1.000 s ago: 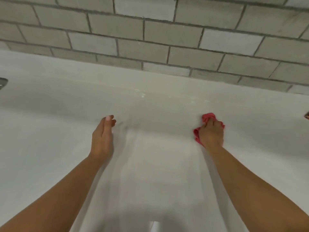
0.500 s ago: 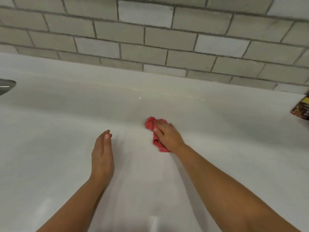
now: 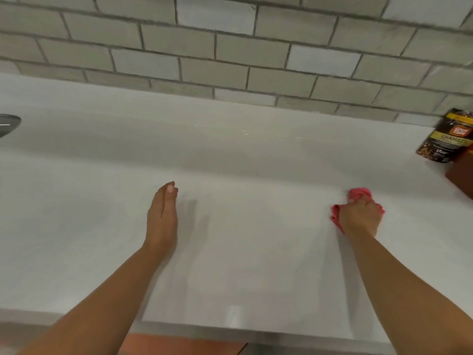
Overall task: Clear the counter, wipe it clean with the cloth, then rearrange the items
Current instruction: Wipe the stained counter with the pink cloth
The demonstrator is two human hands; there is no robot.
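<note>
Red cloth (image 3: 359,195) bunched under our right hand (image 3: 359,217), fingers curled round it, on the counter (image 3: 243,252); left hand (image 3: 161,216) straight-fingered, holding nothing. Risk, as we judge it: a wide stroke may topple the packet (image 3: 445,137) standing beyond and right of the right hand. Metal rim (image 3: 7,124) lies far left of the left hand.

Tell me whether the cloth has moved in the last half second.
Yes. The right hand has swept the cloth rightward along the counter, much closer to the pouch.
</note>
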